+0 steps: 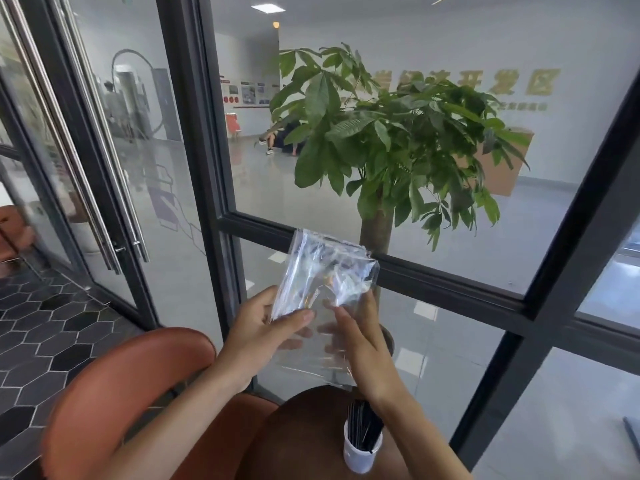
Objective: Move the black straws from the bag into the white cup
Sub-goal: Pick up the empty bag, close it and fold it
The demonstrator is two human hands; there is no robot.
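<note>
A clear plastic bag (323,282) is held up in front of the glass wall, crumpled at its top, and no straws show inside it. My left hand (263,334) pinches its lower left side. My right hand (360,348) grips its lower right part, the fingers seen through the film. Below my right wrist, a white cup (362,453) stands on a round brown table (298,441). A bunch of black straws (363,427) stands upright in the cup.
An orange-brown chair (114,393) curves around the table's left side. A dark-framed glass wall (450,275) rises just behind the table, with a leafy potted tree (388,140) beyond it. A glass door with steel handles (104,202) is at left.
</note>
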